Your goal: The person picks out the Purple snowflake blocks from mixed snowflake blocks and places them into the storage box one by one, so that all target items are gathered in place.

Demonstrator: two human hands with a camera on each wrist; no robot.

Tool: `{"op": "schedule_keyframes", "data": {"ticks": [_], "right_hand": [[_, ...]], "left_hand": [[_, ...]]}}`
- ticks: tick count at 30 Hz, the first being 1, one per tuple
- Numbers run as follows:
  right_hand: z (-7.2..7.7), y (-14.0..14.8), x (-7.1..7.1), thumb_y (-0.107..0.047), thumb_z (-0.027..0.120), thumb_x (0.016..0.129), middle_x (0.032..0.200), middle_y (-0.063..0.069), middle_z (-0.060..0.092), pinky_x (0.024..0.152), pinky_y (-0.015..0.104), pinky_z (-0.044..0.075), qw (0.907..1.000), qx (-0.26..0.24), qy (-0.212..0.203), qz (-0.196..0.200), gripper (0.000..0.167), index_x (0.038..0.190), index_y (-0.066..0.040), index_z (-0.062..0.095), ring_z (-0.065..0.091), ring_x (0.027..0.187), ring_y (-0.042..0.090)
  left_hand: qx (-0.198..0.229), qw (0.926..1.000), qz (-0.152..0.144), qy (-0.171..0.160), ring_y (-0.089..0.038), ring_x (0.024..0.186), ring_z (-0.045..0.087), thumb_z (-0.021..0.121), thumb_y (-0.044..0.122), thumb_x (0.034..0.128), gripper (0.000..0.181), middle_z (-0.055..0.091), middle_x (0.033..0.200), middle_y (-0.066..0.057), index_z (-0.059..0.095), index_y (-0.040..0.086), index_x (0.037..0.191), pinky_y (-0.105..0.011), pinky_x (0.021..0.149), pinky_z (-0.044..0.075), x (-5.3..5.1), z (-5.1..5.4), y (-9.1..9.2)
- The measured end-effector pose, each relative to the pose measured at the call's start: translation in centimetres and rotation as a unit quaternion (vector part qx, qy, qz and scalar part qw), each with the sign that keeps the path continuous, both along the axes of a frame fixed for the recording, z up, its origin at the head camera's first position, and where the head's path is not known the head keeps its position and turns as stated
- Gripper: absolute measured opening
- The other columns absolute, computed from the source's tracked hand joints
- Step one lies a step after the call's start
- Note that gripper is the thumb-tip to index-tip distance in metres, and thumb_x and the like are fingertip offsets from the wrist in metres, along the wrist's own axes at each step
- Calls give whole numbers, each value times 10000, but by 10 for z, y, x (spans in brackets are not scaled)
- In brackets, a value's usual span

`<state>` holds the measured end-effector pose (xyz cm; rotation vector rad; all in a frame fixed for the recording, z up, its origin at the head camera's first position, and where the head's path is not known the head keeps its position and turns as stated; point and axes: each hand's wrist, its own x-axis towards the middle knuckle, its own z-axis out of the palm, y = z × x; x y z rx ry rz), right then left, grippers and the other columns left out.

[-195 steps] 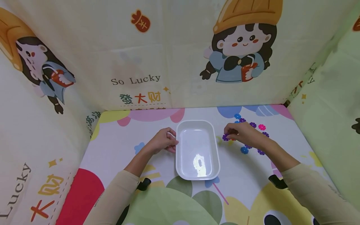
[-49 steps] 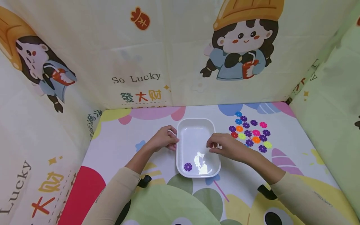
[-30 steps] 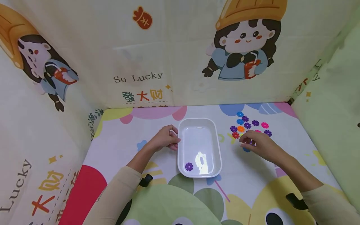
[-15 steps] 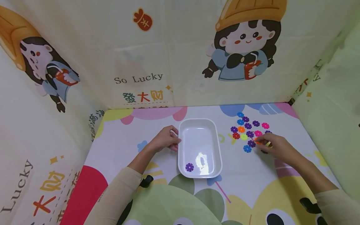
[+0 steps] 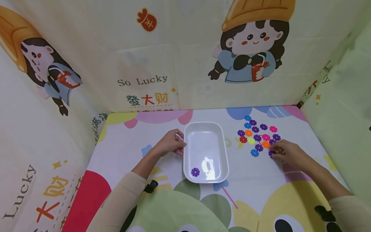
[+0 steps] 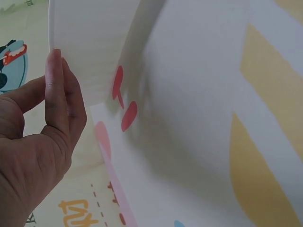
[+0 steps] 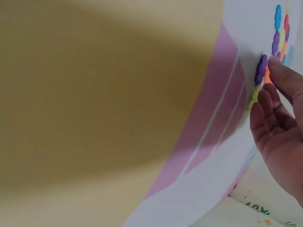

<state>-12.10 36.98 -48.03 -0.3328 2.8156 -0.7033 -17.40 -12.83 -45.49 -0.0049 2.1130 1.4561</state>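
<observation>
I see the left hand (image 5: 171, 142) pinch a shiny white rectangular tray (image 5: 203, 146) pointing long-ways ahead, the right hand (image 5: 290, 154) at a flat purple flower (image 5: 271, 153), but can't tell if it's gripped.

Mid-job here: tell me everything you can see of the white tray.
The white tray is a shallow, glossy, plastic-looking rectangle with rounded corners and a raised rim. It sits open side up on the patterned cloth, its long sides running away from the person. A bright reflection shows on its floor. One purple flower-shaped piece lies in its near left corner. The left hand grips its left rim.
</observation>
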Motion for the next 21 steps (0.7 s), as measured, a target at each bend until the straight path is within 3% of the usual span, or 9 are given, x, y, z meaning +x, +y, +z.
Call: {"op": "schedule_keyframes", "data": {"ticks": [11,21], "right_hand": [[-7,2,0,-121,831,861,981,111,624,650,136,524,9999,76,-45,-118,320,1130,-9,699,569,876,238],[-6,0,-4,-100,831,858,957,85,604,633,152,507,9998,64,-107,-151,295,1085,-17,662,535,865,224]], "left_hand": [[2,10000,-14,-4,-198,614,729,726,32,948,368,686,945,-193,502,5,1239,-483,724,675,1,5,1],[141,9999,-22,28,-195,605,726,724,18,945,368,683,905,-159,498,-8,1234,-406,638,682,0,3,0]]}}
